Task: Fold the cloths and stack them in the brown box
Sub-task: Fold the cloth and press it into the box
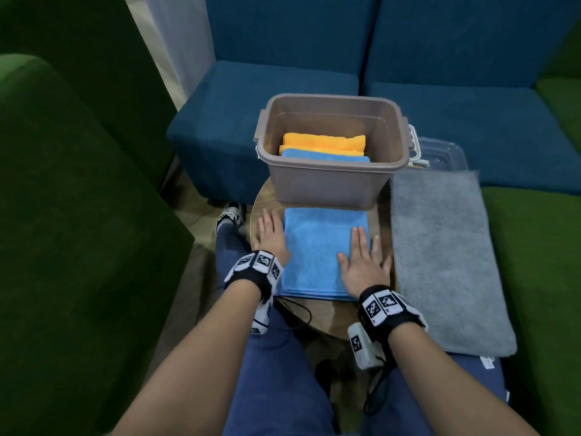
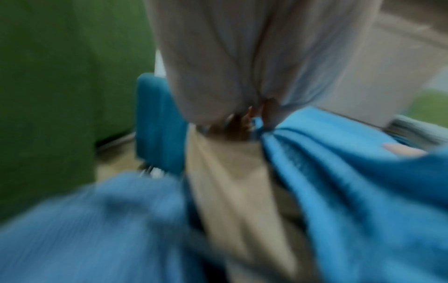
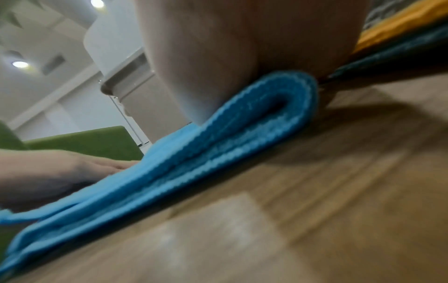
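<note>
Head view is showing us a folded blue cloth (image 1: 325,250) lying flat on a round wooden table (image 1: 323,316), just near of the brown box (image 1: 330,180). We are seeing the left hand (image 1: 271,236) lying flat, fingers straight, along the cloth's left edge, partly on the table, while the right hand (image 1: 361,262) is resting palm down with fingers spread on the cloth's right side, its outer fingers reaching over the edge onto the wood. Neither hand is gripping anything. Inside the box we are finding an orange cloth (image 1: 323,141) at the far side and another blue cloth (image 1: 325,157) overlapping it on the near side. To the right of the table a grey cloth (image 1: 446,256) is lying spread out, and far of it a clear plastic lid (image 1: 440,152) is showing beside the box. The right wrist view is giving us the cloth's layered, rounded fold (image 3: 278,107) pressed under the palm on the wood. The left wrist view is too blurred for us to read more than blue fabric. Blue sofa seats (image 1: 314,83) are standing beyond the box, with green ones (image 1: 78,184) to the left.
</note>
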`<move>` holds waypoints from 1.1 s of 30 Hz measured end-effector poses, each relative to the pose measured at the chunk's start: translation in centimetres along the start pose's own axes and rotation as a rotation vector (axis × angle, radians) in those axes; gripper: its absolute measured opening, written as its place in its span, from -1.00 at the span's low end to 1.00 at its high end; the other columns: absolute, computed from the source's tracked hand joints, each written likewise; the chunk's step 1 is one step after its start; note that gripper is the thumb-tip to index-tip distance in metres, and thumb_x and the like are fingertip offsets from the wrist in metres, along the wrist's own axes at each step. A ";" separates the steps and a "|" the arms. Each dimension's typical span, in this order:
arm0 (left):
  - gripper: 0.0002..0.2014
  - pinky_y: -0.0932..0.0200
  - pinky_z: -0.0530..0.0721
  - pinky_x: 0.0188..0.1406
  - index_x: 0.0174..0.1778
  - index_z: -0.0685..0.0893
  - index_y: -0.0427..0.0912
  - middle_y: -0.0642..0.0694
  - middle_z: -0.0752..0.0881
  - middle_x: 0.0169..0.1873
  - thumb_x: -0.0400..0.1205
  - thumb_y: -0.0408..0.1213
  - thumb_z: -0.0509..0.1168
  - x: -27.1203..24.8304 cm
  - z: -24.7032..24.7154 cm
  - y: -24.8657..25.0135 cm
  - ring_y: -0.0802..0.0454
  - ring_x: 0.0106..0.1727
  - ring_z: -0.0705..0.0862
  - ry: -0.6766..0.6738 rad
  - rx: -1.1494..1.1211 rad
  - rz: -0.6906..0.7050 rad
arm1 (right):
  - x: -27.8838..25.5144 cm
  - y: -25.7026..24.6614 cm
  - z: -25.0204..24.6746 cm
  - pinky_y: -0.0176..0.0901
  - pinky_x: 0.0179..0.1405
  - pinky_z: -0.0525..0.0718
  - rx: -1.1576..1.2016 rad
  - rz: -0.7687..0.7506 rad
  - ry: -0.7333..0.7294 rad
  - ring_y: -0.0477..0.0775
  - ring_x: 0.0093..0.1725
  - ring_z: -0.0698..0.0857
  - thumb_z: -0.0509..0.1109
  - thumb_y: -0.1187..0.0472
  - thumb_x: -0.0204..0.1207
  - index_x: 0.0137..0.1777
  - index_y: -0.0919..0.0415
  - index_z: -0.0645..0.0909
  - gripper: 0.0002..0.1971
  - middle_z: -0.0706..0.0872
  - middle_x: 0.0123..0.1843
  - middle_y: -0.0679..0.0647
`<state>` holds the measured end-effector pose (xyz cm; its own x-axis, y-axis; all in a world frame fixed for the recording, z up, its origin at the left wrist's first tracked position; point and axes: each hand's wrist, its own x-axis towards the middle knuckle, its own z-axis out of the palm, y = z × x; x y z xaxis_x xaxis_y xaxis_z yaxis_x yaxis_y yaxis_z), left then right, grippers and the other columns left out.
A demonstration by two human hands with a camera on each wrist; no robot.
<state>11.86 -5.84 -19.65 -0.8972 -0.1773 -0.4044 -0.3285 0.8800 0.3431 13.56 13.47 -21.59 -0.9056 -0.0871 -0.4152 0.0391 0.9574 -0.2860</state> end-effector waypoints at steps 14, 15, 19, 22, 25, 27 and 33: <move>-0.74 0.08 0.51 -0.19 0.03 0.54 -0.26 -0.16 0.51 -0.08 0.63 -0.14 0.38 -3.1 -1.1 1.6 -0.16 -0.07 0.57 0.034 -0.142 -0.191 | -1.7 0.6 0.4 0.35 0.62 -0.20 0.071 -0.095 -0.023 0.21 0.70 -0.33 0.04 -0.22 0.70 0.71 -0.12 -0.32 -0.26 -0.43 0.71 -0.13; -0.76 0.09 0.49 -0.21 -0.07 0.51 -0.24 -0.15 0.50 -0.11 0.62 -0.15 0.37 -3.1 -1.0 1.4 -0.14 -0.13 0.53 0.041 -0.151 -0.189 | -1.8 0.6 0.1 0.35 0.62 -0.16 0.093 -0.083 -0.015 0.21 0.71 -0.31 0.08 -0.21 0.69 0.72 -0.10 -0.28 -0.24 -0.42 0.71 -0.11; -0.79 0.12 0.48 -0.28 -0.17 0.52 -0.20 -0.14 0.56 -0.14 0.59 -0.19 0.39 -2.8 -0.8 0.7 -0.08 -0.19 0.52 0.076 -0.263 -0.185 | -2.2 0.6 -0.6 0.33 0.61 -0.01 0.146 -0.074 0.033 0.16 0.73 -0.19 0.24 -0.17 0.64 0.73 -0.04 -0.07 -0.22 -0.32 0.74 -0.05; -0.72 0.13 0.54 -0.17 0.09 0.57 -0.21 -0.11 0.61 -0.03 0.56 -0.18 0.43 -3.0 -0.5 0.3 -0.06 -0.05 0.59 0.105 -0.367 -0.203 | -2.5 1.1 -0.3 0.31 0.63 -0.09 0.092 -0.102 -0.030 0.14 0.72 -0.22 0.27 -0.21 0.61 0.73 -0.09 -0.16 -0.16 -0.34 0.74 -0.06; -0.85 0.16 0.57 -0.18 -0.05 0.59 -0.18 -0.12 0.66 -0.13 0.56 -0.26 0.42 -2.9 0.0 0.5 -0.10 -0.07 0.64 0.148 -0.429 -0.180 | -2.5 1.3 0.0 0.28 0.64 -0.12 0.053 -0.106 -0.041 0.12 0.72 -0.26 0.23 -0.26 0.61 0.73 -0.10 -0.23 -0.13 -0.37 0.73 -0.05; -0.88 0.20 0.54 -0.15 -0.04 0.59 -0.16 -0.05 0.58 -0.25 0.59 -0.29 0.40 -3.0 0.0 0.8 -0.05 -0.11 0.58 0.162 -0.513 -0.132 | -2.4 1.2 -0.2 0.26 0.65 -0.12 0.040 -0.095 -0.059 0.11 0.72 -0.26 0.23 -0.26 0.60 0.73 -0.09 -0.25 -0.12 -0.37 0.73 -0.05; -0.73 0.29 0.45 -0.11 0.20 0.61 -0.30 0.04 0.50 -0.34 0.61 -0.33 0.40 -2.5 0.6 -1.8 0.01 -0.07 0.56 0.152 -0.586 -0.218 | -2.5 1.4 -1.0 0.24 0.65 -0.06 0.012 -0.092 -0.104 0.13 0.72 -0.23 0.26 -0.29 0.57 0.72 -0.06 -0.27 -0.06 -0.38 0.73 -0.04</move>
<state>14.90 -6.69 -19.80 -0.8090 -0.4233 -0.4078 -0.5766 0.4372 0.6902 15.48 15.31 -20.12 -0.8570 -0.2027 -0.4737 -0.0362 0.9408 -0.3371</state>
